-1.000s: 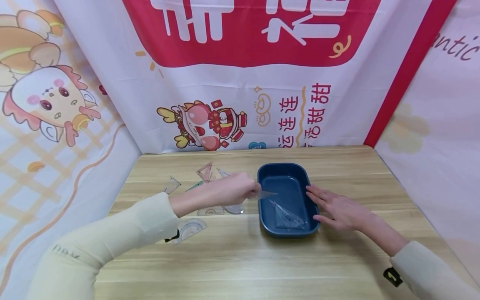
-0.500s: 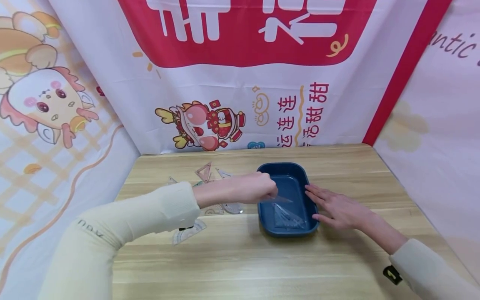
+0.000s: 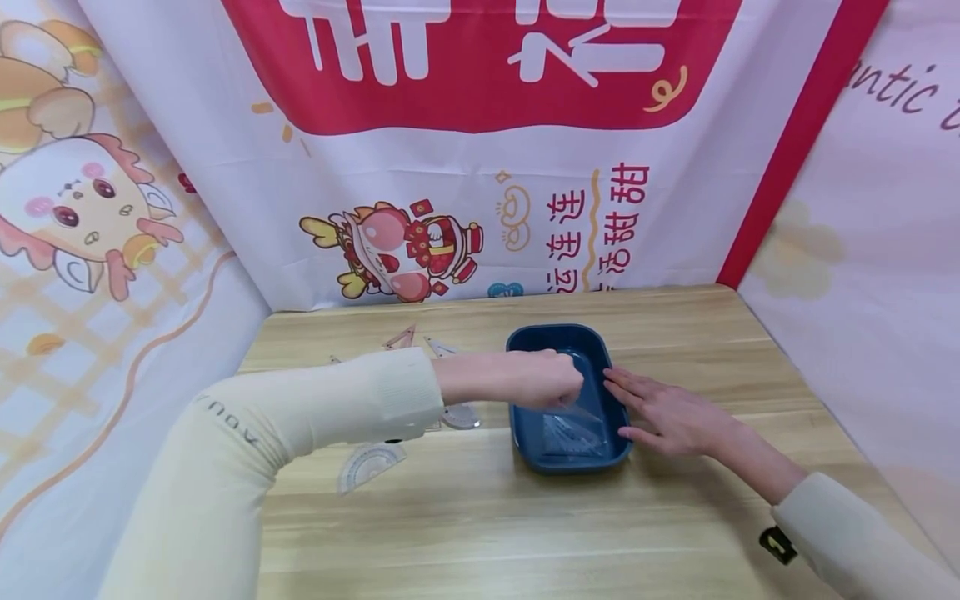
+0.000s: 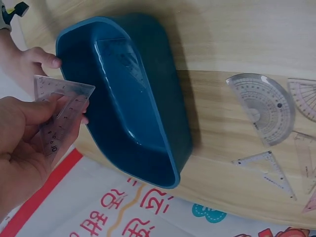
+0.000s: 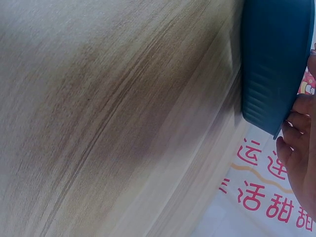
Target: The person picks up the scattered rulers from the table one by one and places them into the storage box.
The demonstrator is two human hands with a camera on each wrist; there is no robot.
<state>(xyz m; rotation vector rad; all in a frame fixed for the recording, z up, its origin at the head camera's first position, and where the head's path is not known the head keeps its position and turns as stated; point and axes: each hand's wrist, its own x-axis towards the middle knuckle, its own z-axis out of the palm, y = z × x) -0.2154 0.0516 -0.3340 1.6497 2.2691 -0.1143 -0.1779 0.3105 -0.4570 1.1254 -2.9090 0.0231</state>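
My left hand reaches over the dark blue plastic bin. Between thumb and fingers it pinches a clear set square, which shows well in the left wrist view, held above the bin's opening. Another clear set square lies on the bin floor at the near end. On the bin's right side my right hand rests its fingers against the rim, fairly straight; in the right wrist view the fingertips are at the bin's edge.
Left of the bin lie several clear rulers: a near protractor, a second protractor, a pinkish set square and others partly hidden under the left sleeve. A printed cloth hangs behind the wooden table.
My left hand has moved right, from the bin's left edge to over its middle, carrying the set square. The right hand has stayed on the rim. The head view has shifted slightly.
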